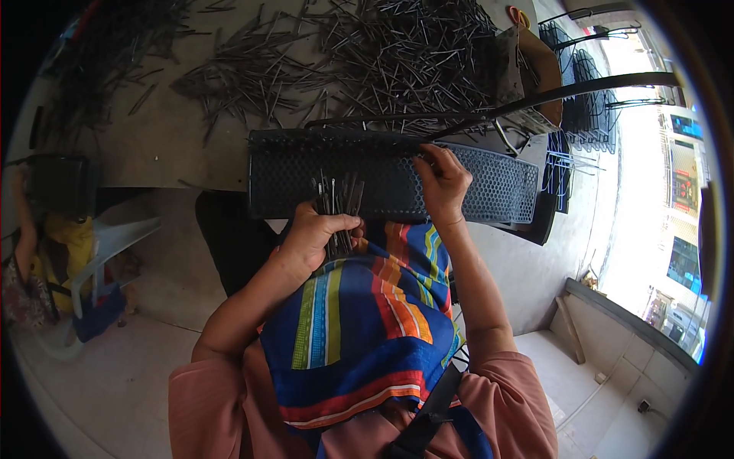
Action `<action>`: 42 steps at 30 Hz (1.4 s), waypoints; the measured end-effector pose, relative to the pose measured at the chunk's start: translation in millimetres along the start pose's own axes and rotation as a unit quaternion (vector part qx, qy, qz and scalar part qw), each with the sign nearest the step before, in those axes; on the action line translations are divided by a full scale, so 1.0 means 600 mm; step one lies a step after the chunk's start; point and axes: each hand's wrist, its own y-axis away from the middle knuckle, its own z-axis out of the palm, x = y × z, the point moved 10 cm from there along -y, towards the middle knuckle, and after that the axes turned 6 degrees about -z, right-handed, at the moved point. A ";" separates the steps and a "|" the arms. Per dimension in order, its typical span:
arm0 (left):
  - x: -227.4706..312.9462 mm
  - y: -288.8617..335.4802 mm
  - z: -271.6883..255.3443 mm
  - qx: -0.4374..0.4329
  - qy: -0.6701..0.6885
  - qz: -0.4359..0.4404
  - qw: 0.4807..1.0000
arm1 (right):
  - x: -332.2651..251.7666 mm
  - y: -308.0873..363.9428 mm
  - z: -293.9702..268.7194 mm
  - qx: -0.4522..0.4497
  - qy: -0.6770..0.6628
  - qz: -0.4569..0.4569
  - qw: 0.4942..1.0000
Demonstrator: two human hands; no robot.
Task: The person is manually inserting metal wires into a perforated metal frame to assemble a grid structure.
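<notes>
A loose fan of thin dark strips [333,195], some with shiny edges, stands upright in my left hand [306,236], thumb closed across them. They are held in front of a long black perforated tray [489,180] that lies across my lap at the table's near edge. My right hand [445,183] is over the tray, right of the strips, with thumb and fingers bent together near its far edge. Whatever those fingertips pinch is hidden. A striped multicoloured cloth [355,321] covers my lap.
Large heaps of similar dark strips [413,61] cover the table [145,153] beyond the tray. An open cardboard box [547,65] and black wire racks [589,92] stand at the far right, with a curved black bar [581,92] before them. At left, another person's arm [24,222] reaches toward a dark tray.
</notes>
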 end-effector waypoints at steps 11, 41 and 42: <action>0.016 0.021 -0.005 -0.029 0.054 0.033 0.998 | -0.077 0.094 0.153 -0.214 -0.391 0.303 0.842; 0.072 0.100 -0.190 0.104 0.060 0.141 0.983 | -0.195 0.011 0.278 -0.224 -0.427 0.260 0.836; 0.075 0.099 -0.190 0.104 0.059 0.142 0.983 | -0.196 0.008 0.282 -0.222 -0.432 0.264 0.834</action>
